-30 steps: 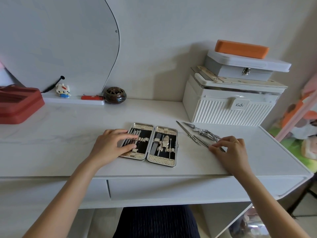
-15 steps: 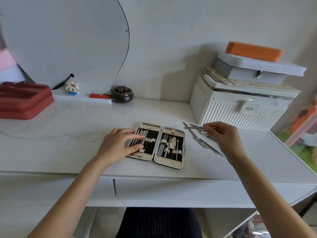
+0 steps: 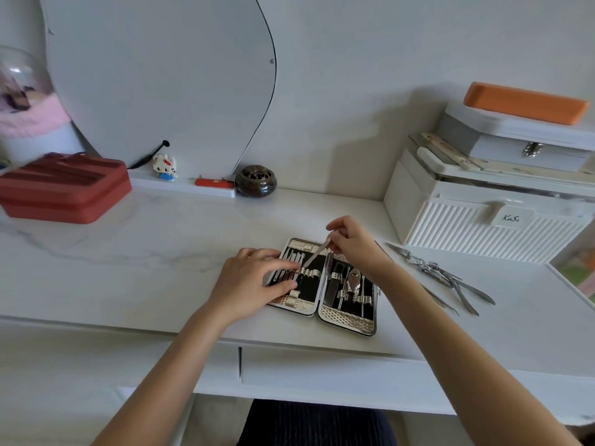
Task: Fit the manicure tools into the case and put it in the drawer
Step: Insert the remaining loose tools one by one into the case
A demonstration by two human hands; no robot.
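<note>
From the head view, the open manicure case (image 3: 322,286) is lying flat near the front edge of the white table (image 3: 145,252), roughly midway along it, both halves facing up with tools already sitting in their loops. The left hand (image 3: 249,284) is resting on the left half of the case, its fingers lying fairly straight over the row of tools there and pressing that half down. The right hand (image 3: 354,244) is hovering over the hinge and far edge of the case, pinching a slim metal tool (image 3: 315,255) between thumb and fingertips; the tool is slanting down and to the left, its tip reaching the elastic loops of the left half, just beside the left hand's fingers. Whether the tip is already inside a loop is too small to tell.

A loose pile of metal tools (image 3: 441,275) is lying on the table to the right of the case, toward the right edge and apart from it. Behind that pile, at the back right corner, a white ribbed box (image 3: 483,230) is standing, carrying a smaller grey box (image 3: 515,140) with an orange block (image 3: 524,103) on top. A red case (image 3: 64,188) is sitting at the left edge, and a dark round pot (image 3: 255,181) is standing at the back edge below the mirror (image 3: 161,85). The drawer front (image 3: 322,371) below the table edge is sitting closed.
</note>
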